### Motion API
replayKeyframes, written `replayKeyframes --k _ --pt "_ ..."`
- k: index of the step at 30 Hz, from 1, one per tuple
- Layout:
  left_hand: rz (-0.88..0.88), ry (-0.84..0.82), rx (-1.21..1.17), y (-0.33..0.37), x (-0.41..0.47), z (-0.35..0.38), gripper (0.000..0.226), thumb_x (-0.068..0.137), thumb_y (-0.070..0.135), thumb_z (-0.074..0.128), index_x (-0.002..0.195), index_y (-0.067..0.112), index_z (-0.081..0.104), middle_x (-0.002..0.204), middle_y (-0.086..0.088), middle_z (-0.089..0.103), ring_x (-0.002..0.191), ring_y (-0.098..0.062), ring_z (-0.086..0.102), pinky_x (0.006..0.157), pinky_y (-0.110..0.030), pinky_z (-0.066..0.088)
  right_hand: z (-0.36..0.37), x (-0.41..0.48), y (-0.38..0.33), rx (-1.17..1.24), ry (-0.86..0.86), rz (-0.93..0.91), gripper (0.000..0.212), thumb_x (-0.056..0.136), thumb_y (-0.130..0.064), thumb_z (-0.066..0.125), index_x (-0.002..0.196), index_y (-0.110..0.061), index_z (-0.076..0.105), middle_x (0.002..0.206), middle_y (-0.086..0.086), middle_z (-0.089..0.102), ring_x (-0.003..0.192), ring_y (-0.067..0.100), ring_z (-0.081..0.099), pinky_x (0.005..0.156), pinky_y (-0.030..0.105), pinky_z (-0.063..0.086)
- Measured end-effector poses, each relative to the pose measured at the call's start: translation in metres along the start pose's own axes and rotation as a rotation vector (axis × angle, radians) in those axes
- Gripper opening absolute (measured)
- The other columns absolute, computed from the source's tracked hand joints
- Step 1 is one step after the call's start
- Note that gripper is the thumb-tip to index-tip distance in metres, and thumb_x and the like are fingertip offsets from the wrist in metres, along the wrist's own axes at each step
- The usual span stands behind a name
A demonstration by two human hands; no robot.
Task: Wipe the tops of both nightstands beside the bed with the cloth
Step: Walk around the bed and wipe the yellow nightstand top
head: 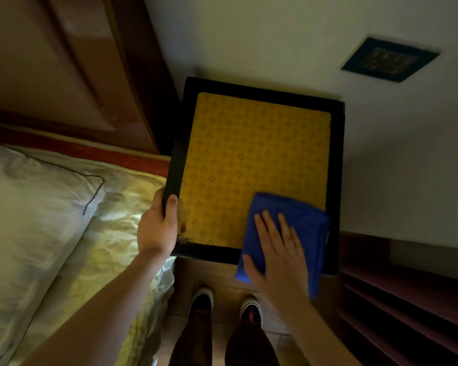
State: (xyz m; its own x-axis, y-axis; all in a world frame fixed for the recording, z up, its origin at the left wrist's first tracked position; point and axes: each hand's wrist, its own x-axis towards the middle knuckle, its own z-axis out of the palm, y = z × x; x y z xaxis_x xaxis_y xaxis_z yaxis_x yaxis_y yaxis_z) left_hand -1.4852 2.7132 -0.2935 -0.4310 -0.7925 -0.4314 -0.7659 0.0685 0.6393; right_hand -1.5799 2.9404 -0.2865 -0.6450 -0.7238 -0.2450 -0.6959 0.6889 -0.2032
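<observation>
A nightstand [249, 149] with a black frame and a yellow patterned top stands against the wall, right of the bed. A folded blue cloth [299, 215] lies on its near right corner, hanging a little over the front edge. My right hand [278, 257] lies flat on the cloth with fingers spread, pressing it down. My left hand [158, 228] grips the nightstand's near left corner, thumb on top of the black frame. A dark stain shows on the yellow top beside that thumb.
The bed with a white pillow [29, 220] and a cream cover is at the left, its reddish wooden headboard [72, 70] behind. A wall socket [389, 59] sits upper right. A dark wooden shelf unit [407, 299] stands at the right. My shoes [201, 299] are on the floor below.
</observation>
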Motion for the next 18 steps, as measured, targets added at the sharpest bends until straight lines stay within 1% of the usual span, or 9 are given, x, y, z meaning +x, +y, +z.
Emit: replayKeyframes --k 2,4,8,10,12,13,15,17,18 --pt "0.001 -0.008 0.003 0.001 0.000 0.000 0.030 0.101 0.041 0.032 0.119 0.026 0.050 0.056 -0.003 0.057 0.050 -0.026 0.059 0.046 -0.036 0.045 0.003 -0.001 0.002 -0.012 -0.028 -0.042 0.079 0.090 -0.061 0.039 0.156 -0.025 0.016 0.163 -0.008 0.013 0.151 0.018 0.010 0.119 0.041 0.016" --pt "-0.004 0.003 0.004 0.000 0.001 0.001 0.029 0.101 0.040 0.032 0.119 0.026 0.050 0.054 -0.003 0.057 0.048 -0.024 0.059 0.044 -0.032 0.042 -0.004 0.034 0.005 -0.012 -0.016 -0.090 0.077 0.089 -0.061 0.041 0.155 -0.027 0.019 0.162 -0.009 0.018 0.150 0.018 0.013 0.120 0.041 0.016" --pt "0.011 0.011 0.005 -0.005 0.004 0.003 0.026 0.100 0.040 0.032 0.117 0.030 0.050 0.053 0.000 0.055 0.046 -0.023 0.058 0.043 -0.034 0.043 -0.027 0.163 0.000 0.047 0.090 -0.130 0.076 0.090 -0.061 0.040 0.155 -0.025 0.020 0.161 -0.004 0.025 0.148 0.024 0.020 0.119 0.040 0.015" --pt "0.013 0.010 -0.010 -0.005 0.005 0.004 0.025 0.100 0.041 0.032 0.115 0.032 0.050 0.053 0.001 0.055 0.046 -0.021 0.057 0.043 -0.035 0.043 -0.041 0.228 -0.003 0.067 0.128 -0.097 0.077 0.090 -0.060 0.038 0.155 -0.022 0.020 0.161 -0.001 0.025 0.149 0.026 0.019 0.119 0.040 0.015" --pt "0.015 0.004 -0.020 -0.006 0.003 0.003 0.024 0.100 0.042 0.032 0.114 0.033 0.050 0.053 0.001 0.055 0.044 -0.016 0.056 0.044 -0.035 0.044 -0.050 0.267 -0.005 0.073 0.128 -0.064 0.078 0.090 -0.060 0.034 0.155 -0.022 0.017 0.162 0.000 0.022 0.149 0.026 0.016 0.120 0.040 0.012" --pt "0.017 0.000 -0.027 -0.006 0.003 0.003 0.024 0.100 0.042 0.032 0.113 0.034 0.051 0.053 0.002 0.055 0.044 -0.015 0.056 0.044 -0.036 0.045 -0.051 0.271 -0.008 0.079 0.128 -0.058 0.077 0.091 -0.060 0.033 0.156 -0.022 0.016 0.163 -0.001 0.021 0.150 0.025 0.015 0.120 0.039 0.011" --pt "0.005 -0.005 -0.053 -0.006 0.003 0.002 0.024 0.100 0.042 0.033 0.111 0.033 0.051 0.052 0.003 0.052 0.043 -0.013 0.053 0.043 -0.034 0.041 -0.046 0.243 -0.017 0.092 0.140 -0.079 0.073 0.094 -0.055 0.033 0.156 -0.021 0.017 0.163 -0.001 0.019 0.150 0.025 0.014 0.121 0.039 0.012" --pt "-0.021 -0.015 -0.085 -0.005 0.002 0.000 0.024 0.099 0.043 0.033 0.111 0.034 0.052 0.054 0.002 0.053 0.045 -0.012 0.052 0.046 -0.032 0.037 -0.034 0.179 -0.027 0.083 0.114 -0.119 0.070 0.094 -0.050 0.035 0.155 -0.021 0.018 0.163 -0.001 0.020 0.150 0.025 0.015 0.121 0.040 0.015" --pt "-0.033 -0.028 -0.106 -0.004 0.001 -0.001 0.025 0.099 0.044 0.033 0.112 0.035 0.053 0.058 0.000 0.057 0.051 -0.015 0.056 0.048 -0.036 0.040 -0.026 0.139 -0.032 0.066 0.068 -0.135 0.071 0.093 -0.048 0.036 0.155 -0.021 0.017 0.163 -0.001 0.019 0.150 0.024 0.014 0.121 0.040 0.016"
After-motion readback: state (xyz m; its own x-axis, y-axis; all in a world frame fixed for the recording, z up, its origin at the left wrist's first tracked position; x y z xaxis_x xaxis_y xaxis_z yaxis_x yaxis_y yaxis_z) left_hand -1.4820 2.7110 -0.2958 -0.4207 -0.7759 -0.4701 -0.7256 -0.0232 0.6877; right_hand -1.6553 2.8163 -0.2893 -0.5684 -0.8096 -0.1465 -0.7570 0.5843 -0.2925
